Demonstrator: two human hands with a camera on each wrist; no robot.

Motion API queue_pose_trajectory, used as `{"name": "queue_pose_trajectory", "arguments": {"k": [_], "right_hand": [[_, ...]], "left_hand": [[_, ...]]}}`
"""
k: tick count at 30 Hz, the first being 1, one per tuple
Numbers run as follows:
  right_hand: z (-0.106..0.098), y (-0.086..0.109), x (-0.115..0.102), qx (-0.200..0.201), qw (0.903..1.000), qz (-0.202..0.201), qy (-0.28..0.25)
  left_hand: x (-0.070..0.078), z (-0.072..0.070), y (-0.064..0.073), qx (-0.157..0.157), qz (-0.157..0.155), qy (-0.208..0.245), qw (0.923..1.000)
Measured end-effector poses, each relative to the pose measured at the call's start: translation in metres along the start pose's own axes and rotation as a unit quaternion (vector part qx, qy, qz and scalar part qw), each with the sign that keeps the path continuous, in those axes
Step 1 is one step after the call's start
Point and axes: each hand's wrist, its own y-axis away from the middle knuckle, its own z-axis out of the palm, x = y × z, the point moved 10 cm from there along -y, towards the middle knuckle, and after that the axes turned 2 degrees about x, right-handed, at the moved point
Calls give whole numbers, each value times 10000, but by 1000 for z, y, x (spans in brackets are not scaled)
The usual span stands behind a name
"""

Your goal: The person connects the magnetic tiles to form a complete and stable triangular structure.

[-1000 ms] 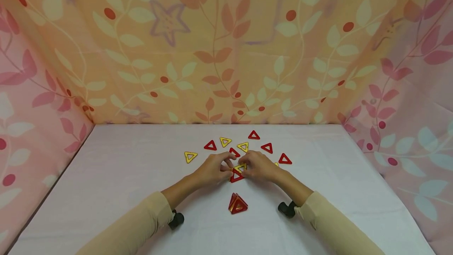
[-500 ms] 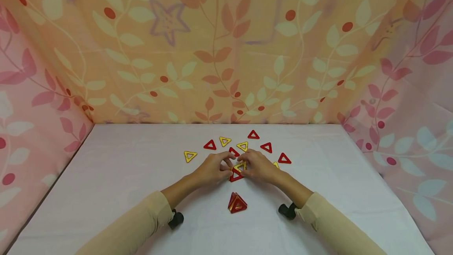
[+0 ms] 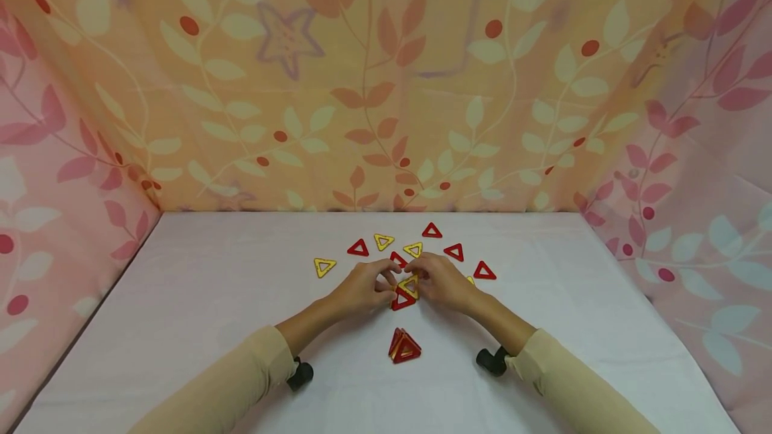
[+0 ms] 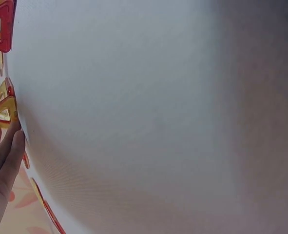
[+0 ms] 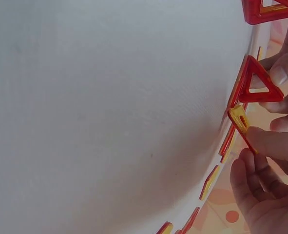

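My left hand (image 3: 364, 292) pinches a small leaning group of triangular magnetic tiles at its left side. Its thumb is by the red triangular tile (image 3: 403, 299) facing the front. In the left wrist view, its fingers lie against a yellow triangular tile (image 4: 4, 111) of this group. My right hand (image 3: 445, 283) is on the other side, thumb and fingertips pinching the edge of a yellow triangular tile (image 3: 410, 286) just behind the red one. The right wrist view shows that yellow tile (image 5: 240, 118) tilted beside the red tile (image 5: 260, 84). The right fingertips are partly hidden in the head view.
Closer to me stands a small red-and-yellow pyramid (image 3: 405, 346). Loose triangles lie beyond the hands, among them a yellow tile (image 3: 324, 267) at left and a red tile (image 3: 485, 270) at right. A white cloth covers the table (image 3: 211, 327); patterned curtains (image 3: 362, 86) surround it.
My right hand has shifted slightly up and its thumb has drawn back from the front of the yellow tile, which now stands a little steeper. The left hand stays in place.
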Motion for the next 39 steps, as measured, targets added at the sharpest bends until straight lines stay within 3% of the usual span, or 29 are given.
{"name": "queue_pose_trajectory", "arguments": {"k": [19,39], "right_hand": [[7,1,8,-343,9962,302,-741],[17,0,2,-681,9931,54,-957]], "left_hand": [[-3,2,0,0,79,38,10000],[3,1,-2,87,226,7,9997]]}}
